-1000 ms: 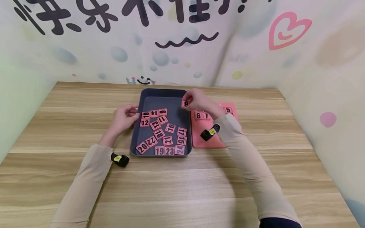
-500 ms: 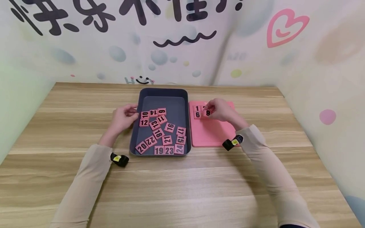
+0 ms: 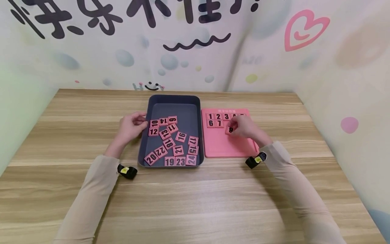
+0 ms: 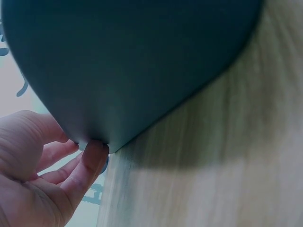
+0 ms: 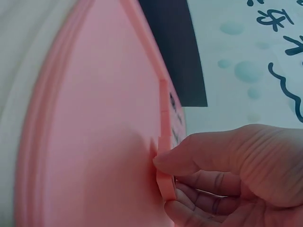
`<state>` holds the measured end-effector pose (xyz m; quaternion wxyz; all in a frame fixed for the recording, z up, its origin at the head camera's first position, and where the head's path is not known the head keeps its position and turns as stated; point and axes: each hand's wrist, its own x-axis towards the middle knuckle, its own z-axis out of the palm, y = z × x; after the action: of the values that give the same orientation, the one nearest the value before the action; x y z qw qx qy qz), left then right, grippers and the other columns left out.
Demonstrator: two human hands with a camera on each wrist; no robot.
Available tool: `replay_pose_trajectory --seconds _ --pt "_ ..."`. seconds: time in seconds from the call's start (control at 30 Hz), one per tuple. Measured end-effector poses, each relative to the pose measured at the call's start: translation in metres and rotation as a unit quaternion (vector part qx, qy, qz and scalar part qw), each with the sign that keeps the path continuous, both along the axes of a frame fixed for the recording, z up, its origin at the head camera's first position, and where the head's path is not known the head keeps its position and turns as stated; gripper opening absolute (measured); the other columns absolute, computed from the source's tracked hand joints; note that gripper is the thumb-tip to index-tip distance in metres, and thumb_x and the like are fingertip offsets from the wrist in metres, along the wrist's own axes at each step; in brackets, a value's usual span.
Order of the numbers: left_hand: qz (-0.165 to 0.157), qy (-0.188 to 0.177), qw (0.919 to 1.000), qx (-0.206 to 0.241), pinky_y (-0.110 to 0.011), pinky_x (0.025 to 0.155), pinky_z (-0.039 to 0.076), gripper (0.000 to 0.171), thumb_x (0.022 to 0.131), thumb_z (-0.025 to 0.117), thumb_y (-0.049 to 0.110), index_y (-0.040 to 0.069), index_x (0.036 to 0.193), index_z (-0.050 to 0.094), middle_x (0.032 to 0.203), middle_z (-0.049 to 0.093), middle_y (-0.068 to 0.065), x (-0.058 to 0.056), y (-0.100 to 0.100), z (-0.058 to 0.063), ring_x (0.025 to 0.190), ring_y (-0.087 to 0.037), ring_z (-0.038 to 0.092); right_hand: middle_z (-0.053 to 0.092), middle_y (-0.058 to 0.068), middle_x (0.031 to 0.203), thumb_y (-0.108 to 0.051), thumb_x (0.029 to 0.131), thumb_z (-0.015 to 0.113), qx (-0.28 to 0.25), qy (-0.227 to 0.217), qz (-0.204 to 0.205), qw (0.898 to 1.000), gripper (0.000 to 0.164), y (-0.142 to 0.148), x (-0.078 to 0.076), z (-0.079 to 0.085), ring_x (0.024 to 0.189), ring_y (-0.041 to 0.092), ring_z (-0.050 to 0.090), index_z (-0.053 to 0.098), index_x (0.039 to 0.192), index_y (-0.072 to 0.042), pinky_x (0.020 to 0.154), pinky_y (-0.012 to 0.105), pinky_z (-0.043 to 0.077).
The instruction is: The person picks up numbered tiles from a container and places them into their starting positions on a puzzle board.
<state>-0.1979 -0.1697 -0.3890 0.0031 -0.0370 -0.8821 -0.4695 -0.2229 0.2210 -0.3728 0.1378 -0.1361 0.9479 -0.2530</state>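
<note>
My right hand [image 3: 244, 126] pinches the pink number tile marked 8 [image 3: 230, 130] between thumb and fingers. It holds the tile at the pink board [image 3: 217, 144], just right of tile 7 [image 3: 219, 123] and a little lower. In the right wrist view the tile's edge [image 5: 165, 184] shows between the fingertips. At the dark tray's left side, my left hand [image 3: 131, 126] grips the rim of the tray [image 3: 147, 113]. The left wrist view has the thumb [image 4: 92, 158] against the tray's outer wall [image 4: 118, 80], with the fingers partly hidden behind the edge.
Several number tiles [image 3: 169, 143] lie scattered and turned in the tray's middle and front. Tiles 1 to 3 [image 3: 218, 116] line the board's top row; the right hand partly covers those further right. A printed wall cloth [image 3: 195, 67] rises behind the wooden table [image 3: 182, 203].
My right hand has carried tile 8 from above the tray's right edge across to the board, moving right and slightly down. The left hand stays at the tray.
</note>
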Motion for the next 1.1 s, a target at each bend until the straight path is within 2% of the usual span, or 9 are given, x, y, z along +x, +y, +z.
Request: replay_pose_trajectory --seconds 0.13,0.33,0.53,0.77,0.93,1.1 --pt "-0.004 0.004 1.0000 0.004 -0.019 0.075 0.050 0.038 0.089 0.057 0.000 -0.010 0.125 0.052 0.108 0.060 -0.030 0.000 0.000 0.000 0.095 -0.036 0.060 0.061 0.013 0.085 0.001 0.071 0.074 -0.015 -0.003 0.001 1.000 0.026 0.003 0.001 -0.003 0.079 0.024 0.054 0.063 0.094 0.005 0.072 0.033 0.047" --pt "-0.003 0.002 1.0000 0.004 -0.024 0.078 0.052 0.038 0.089 0.057 -0.001 -0.009 0.125 0.052 0.109 0.060 -0.030 -0.001 -0.001 -0.002 0.096 -0.036 0.060 0.063 0.017 0.091 0.006 0.069 0.073 -0.041 -0.008 0.026 0.999 0.032 0.008 0.002 -0.002 0.084 0.028 0.059 0.062 0.100 0.007 0.076 0.036 0.051" --pt "-0.002 0.008 1.0000 0.004 -0.019 0.075 0.050 0.037 0.088 0.057 -0.001 -0.010 0.124 0.053 0.108 0.060 -0.030 -0.001 -0.001 -0.001 0.095 -0.036 0.060 0.063 0.016 0.089 0.011 0.068 0.069 -0.039 -0.020 0.034 0.998 0.032 0.010 0.004 0.003 0.083 0.027 0.060 0.062 0.100 0.006 0.076 0.036 0.052" --pt "-0.001 0.005 1.0000 0.005 -0.015 0.073 0.049 0.037 0.088 0.057 -0.001 -0.010 0.124 0.053 0.108 0.060 -0.030 -0.001 -0.001 -0.001 0.095 -0.036 0.060 0.063 0.015 0.086 -0.009 0.072 0.079 -0.005 0.006 0.004 1.000 0.028 0.012 0.004 0.000 0.083 0.027 0.058 0.062 0.091 0.005 0.077 0.038 0.050" --pt "0.000 0.004 1.0000 0.006 -0.013 0.072 0.048 0.037 0.088 0.057 -0.001 -0.010 0.125 0.053 0.108 0.060 -0.030 -0.001 -0.001 -0.002 0.095 -0.036 0.060 0.061 0.010 0.077 -0.020 0.073 0.081 0.008 0.030 -0.027 0.999 0.029 0.012 0.002 -0.004 0.073 0.022 0.053 0.063 0.080 0.001 0.067 0.032 0.045" --pt "0.002 0.001 1.0000 0.004 -0.021 0.076 0.052 0.038 0.089 0.057 -0.001 -0.009 0.125 0.053 0.109 0.060 -0.029 -0.001 0.000 -0.002 0.096 -0.035 0.060 0.052 0.000 0.060 -0.024 0.075 0.079 0.012 0.036 -0.052 0.998 0.030 0.008 0.001 -0.006 0.059 0.014 0.043 0.059 0.066 -0.005 0.056 0.026 0.035"
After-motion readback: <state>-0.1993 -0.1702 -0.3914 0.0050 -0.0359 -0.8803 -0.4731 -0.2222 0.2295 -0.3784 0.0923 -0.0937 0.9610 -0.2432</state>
